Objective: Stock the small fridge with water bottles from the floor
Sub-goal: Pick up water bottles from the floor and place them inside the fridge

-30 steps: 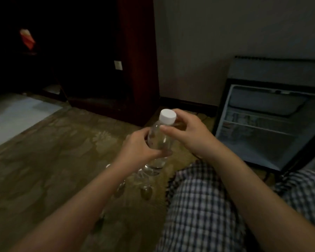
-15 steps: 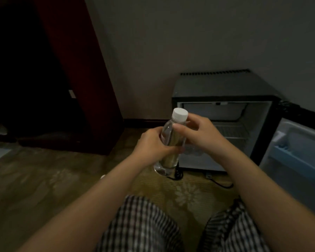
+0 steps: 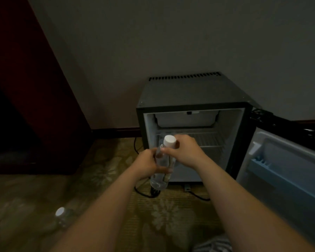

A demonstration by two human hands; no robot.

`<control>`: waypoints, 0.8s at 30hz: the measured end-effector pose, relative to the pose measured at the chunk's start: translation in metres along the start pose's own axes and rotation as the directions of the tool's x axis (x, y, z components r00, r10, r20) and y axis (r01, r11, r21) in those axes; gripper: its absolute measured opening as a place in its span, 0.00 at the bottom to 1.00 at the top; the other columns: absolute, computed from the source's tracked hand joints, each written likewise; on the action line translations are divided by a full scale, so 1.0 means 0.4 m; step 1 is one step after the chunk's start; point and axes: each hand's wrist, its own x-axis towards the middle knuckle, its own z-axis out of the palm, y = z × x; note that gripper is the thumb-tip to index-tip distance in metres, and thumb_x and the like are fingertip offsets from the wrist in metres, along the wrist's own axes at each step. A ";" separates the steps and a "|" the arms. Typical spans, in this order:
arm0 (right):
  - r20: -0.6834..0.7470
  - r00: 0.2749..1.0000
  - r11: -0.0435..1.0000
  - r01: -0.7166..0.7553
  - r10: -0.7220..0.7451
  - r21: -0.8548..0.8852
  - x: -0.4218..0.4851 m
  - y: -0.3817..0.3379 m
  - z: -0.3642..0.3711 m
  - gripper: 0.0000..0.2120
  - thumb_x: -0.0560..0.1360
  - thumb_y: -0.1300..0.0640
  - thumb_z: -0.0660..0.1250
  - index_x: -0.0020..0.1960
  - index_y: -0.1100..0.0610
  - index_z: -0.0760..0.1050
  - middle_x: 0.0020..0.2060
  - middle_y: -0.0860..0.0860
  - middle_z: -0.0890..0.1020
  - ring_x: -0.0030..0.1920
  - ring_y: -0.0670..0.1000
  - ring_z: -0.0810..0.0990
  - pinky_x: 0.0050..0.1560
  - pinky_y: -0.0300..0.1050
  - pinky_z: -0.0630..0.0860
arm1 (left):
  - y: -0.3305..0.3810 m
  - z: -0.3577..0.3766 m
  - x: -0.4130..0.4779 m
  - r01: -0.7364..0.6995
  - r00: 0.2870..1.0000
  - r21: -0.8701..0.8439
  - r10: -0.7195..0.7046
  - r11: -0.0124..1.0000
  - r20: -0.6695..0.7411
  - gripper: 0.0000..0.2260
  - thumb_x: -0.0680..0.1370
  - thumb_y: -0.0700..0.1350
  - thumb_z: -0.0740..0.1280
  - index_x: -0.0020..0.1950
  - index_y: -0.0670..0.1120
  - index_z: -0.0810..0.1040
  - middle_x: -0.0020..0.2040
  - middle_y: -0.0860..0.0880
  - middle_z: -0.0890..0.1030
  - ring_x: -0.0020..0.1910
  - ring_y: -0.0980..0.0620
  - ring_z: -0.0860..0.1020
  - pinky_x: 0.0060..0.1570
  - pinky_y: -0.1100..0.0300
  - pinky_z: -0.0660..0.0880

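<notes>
Though lettering indiscernible, water bottle in left hand and right hand

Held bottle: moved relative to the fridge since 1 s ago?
Yes. The bottle was left of the fridge; now it overlaps the left side of the open compartment. The camera turned too.

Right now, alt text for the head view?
A left hand and a right hand hold a clear, white-capped water bottle, cap up, before a small black fridge whose door stands open to the right. A second bottle sits on the patterned carpet at lower left.
</notes>
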 end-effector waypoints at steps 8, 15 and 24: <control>0.004 0.994 0.992 -0.112 0.113 -0.059 0.071 0.092 0.027 0.16 0.71 0.49 0.72 0.54 0.56 0.77 0.48 0.51 0.81 0.48 0.49 0.77 0.46 0.43 0.72 | -0.045 0.062 0.115 0.052 0.994 -0.049 -0.047 0.997 0.096 0.33 0.63 0.49 0.79 0.66 0.48 0.72 0.63 0.51 0.77 0.64 0.51 0.73 0.64 0.54 0.72; 0.041 0.975 0.971 -0.216 0.220 -0.100 0.158 0.200 0.051 0.16 0.70 0.50 0.72 0.54 0.58 0.78 0.49 0.54 0.81 0.50 0.52 0.78 0.48 0.45 0.73 | -0.084 0.134 0.226 0.062 0.987 -0.043 -0.054 0.997 0.149 0.30 0.67 0.46 0.76 0.67 0.48 0.71 0.63 0.51 0.76 0.62 0.52 0.73 0.55 0.62 0.71; 0.130 0.905 0.894 -0.363 0.406 -0.263 0.322 0.353 0.082 0.10 0.71 0.52 0.72 0.38 0.56 0.74 0.36 0.51 0.77 0.41 0.51 0.77 0.40 0.42 0.72 | -0.165 0.222 0.394 0.167 0.970 -0.060 -0.153 0.984 0.189 0.15 0.76 0.45 0.66 0.62 0.43 0.74 0.59 0.44 0.78 0.59 0.47 0.76 0.55 0.58 0.72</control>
